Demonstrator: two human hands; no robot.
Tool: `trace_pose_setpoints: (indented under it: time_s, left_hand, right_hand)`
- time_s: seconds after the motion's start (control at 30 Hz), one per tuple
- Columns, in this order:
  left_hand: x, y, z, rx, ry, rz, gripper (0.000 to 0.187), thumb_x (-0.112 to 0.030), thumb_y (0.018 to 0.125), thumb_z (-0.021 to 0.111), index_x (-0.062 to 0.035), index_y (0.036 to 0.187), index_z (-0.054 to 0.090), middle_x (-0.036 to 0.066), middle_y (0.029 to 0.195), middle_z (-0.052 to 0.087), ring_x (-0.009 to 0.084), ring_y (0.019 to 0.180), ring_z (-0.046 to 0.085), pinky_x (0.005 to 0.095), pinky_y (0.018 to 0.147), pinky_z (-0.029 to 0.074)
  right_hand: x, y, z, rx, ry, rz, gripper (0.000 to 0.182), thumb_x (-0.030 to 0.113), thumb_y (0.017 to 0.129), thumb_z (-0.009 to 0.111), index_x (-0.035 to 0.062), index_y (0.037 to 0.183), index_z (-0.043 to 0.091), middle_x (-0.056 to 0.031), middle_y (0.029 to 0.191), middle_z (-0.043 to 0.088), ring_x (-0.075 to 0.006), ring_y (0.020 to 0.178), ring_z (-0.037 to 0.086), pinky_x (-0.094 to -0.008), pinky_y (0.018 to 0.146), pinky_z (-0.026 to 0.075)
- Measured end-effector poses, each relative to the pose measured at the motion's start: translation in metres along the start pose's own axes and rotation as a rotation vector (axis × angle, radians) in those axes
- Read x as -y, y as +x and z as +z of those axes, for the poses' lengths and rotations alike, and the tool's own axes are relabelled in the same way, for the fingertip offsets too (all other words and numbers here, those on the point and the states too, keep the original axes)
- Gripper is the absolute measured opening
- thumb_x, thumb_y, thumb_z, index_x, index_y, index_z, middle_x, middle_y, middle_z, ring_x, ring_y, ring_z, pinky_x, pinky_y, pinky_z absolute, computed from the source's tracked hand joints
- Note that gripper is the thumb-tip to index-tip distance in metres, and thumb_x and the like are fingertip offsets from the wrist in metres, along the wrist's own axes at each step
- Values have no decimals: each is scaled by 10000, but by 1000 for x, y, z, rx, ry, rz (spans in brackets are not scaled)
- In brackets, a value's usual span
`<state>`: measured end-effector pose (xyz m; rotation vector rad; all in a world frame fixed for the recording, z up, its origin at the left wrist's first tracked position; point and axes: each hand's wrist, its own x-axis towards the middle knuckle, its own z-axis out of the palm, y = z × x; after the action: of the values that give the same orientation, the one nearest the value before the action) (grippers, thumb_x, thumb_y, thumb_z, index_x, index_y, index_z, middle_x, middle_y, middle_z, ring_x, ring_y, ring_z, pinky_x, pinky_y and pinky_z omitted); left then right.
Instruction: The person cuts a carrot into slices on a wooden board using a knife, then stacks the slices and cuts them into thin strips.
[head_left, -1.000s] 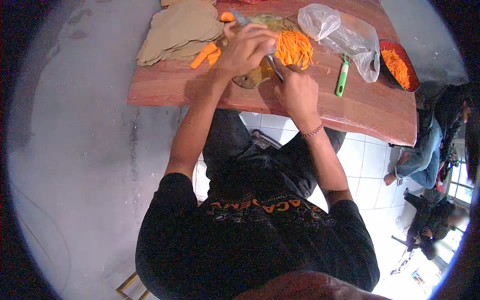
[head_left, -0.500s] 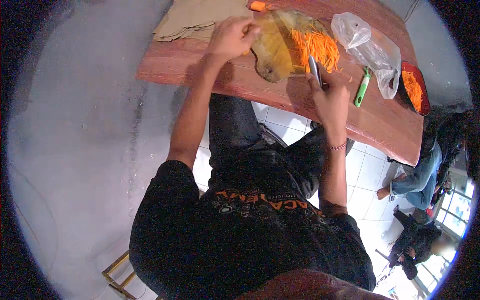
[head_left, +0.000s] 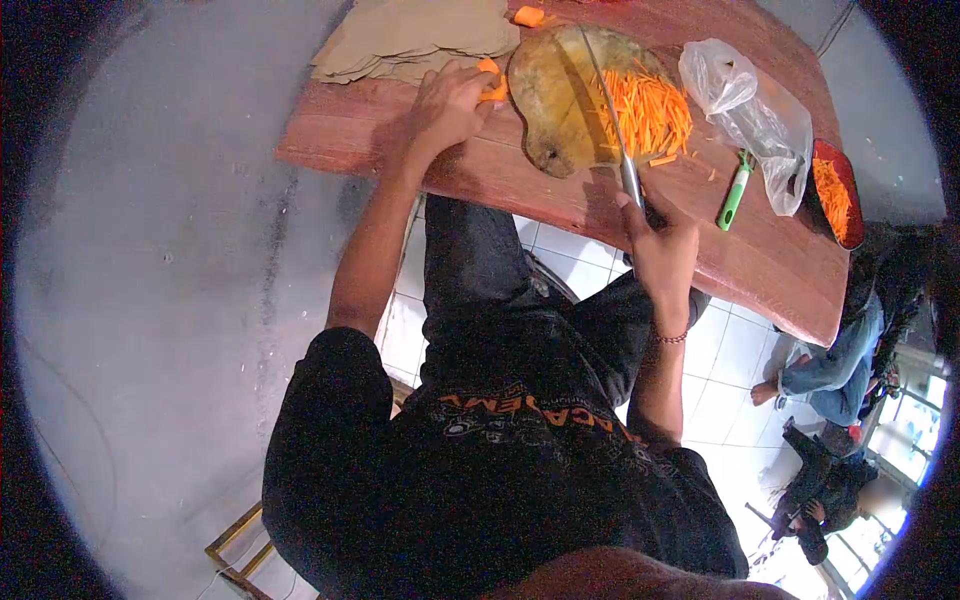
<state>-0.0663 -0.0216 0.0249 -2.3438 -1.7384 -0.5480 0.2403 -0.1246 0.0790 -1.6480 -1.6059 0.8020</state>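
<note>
My left hand (head_left: 455,105) is at the left of the board, its fingers closed around an orange carrot piece (head_left: 492,92); the fingers partly hide it. In my right hand (head_left: 665,245) is a knife (head_left: 630,178), gripped by its silver handle near the table's front edge. Its long blade points away from me across the wooden cutting board (head_left: 550,100), left of a heap of thin carrot strips (head_left: 645,108). Another carrot chunk (head_left: 529,16) lies past the board's far left edge.
Brown paper sheets (head_left: 420,38) lie at the table's far left. Right of the board are a green-handled peeler (head_left: 736,190), a clear plastic bag (head_left: 755,115) and a dark red-rimmed tray (head_left: 853,228) holding carrot strips. Other people sit on the floor at right.
My left hand has moved from over the board's left side to the carrot piece beside it. My right hand has drawn slightly toward me with the knife, its blade now plainly visible.
</note>
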Motion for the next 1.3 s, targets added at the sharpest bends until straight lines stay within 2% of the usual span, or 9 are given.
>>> trace_pose_setpoints:
  time_s: [0.3, 0.47, 0.53, 0.67, 0.7, 0.77, 0.93, 1.0, 1.3]
  left_hand:
    - [2, -3, -6, -126, -109, 79, 298, -87, 862, 651, -52, 1156, 678, 106, 1016, 706, 324, 943, 640, 462, 840, 527]
    - [-43, 21, -44, -135, -858, -256, 287, -199, 977, 627, -86, 1241, 644, 102, 1109, 715, 209, 946, 694, 348, 871, 547]
    - [-47, 30, -15, -98, -925, -209, 305, -218, 968, 643, -97, 1248, 641, 106, 1116, 714, 197, 938, 696, 345, 836, 557]
    - [-55, 43, 18, 101, -636, -231, 361, -284, 928, 699, -108, 1240, 649, 121, 1109, 712, 186, 923, 702, 335, 787, 568]
    - [-62, 44, 9, 148, -623, -258, 383, -320, 906, 715, -107, 1218, 659, 142, 1098, 708, 239, 971, 697, 372, 887, 540]
    - [-62, 40, 15, -10, -476, -138, 374, -316, 903, 711, -103, 1206, 664, 155, 1096, 704, 275, 1011, 679, 396, 928, 517]
    - [-50, 22, 29, -284, -380, -53, 336, -299, 886, 704, -95, 1154, 690, 174, 1084, 693, 380, 1080, 618, 458, 985, 475]
    - [-59, 7, 27, -248, -242, -115, 259, -289, 840, 712, -112, 1027, 733, 65, 971, 699, 309, 970, 622, 457, 861, 463]
    - [-67, -6, 34, -302, -316, -102, 234, -317, 834, 727, -145, 989, 759, -14, 1021, 695, 272, 1029, 604, 433, 942, 409]
  right_hand:
    - [-5, 2, 0, 11, 20, 9, 390, 261, 891, 711, 48, 1218, 688, -245, 929, 715, -286, 903, 734, -372, 794, 537]
    - [3, 7, 1, 57, 67, 26, 364, 247, 905, 693, 38, 1203, 689, -264, 922, 708, -311, 896, 733, -372, 784, 535]
    - [1, 9, 7, 66, 53, -2, 347, 248, 916, 696, 7, 1166, 703, -123, 755, 705, -109, 660, 582, -306, 638, 486]
    - [5, 13, 12, 77, 79, 29, 319, 261, 929, 671, 18, 1131, 716, -104, 681, 661, -111, 594, 561, -310, 586, 468]
    - [6, 13, 13, 75, 72, 37, 319, 261, 929, 671, 18, 1131, 716, -104, 681, 661, -111, 594, 561, -310, 586, 468]
    - [12, 15, 12, 128, 84, 94, 337, 276, 938, 641, 23, 1155, 696, -260, 827, 690, -344, 767, 723, -407, 698, 530]
    - [10, 23, 19, 128, 23, 23, 327, 270, 936, 632, 19, 1135, 697, -264, 836, 688, -364, 787, 716, -427, 702, 528]
    - [7, 29, 21, 123, 8, -4, 324, 266, 933, 632, 20, 1133, 697, -265, 842, 688, -370, 795, 714, -432, 705, 528]
    - [13, 48, 35, 134, 15, -65, 344, 273, 921, 652, 9, 1137, 693, -240, 866, 706, -394, 851, 707, -437, 730, 531]
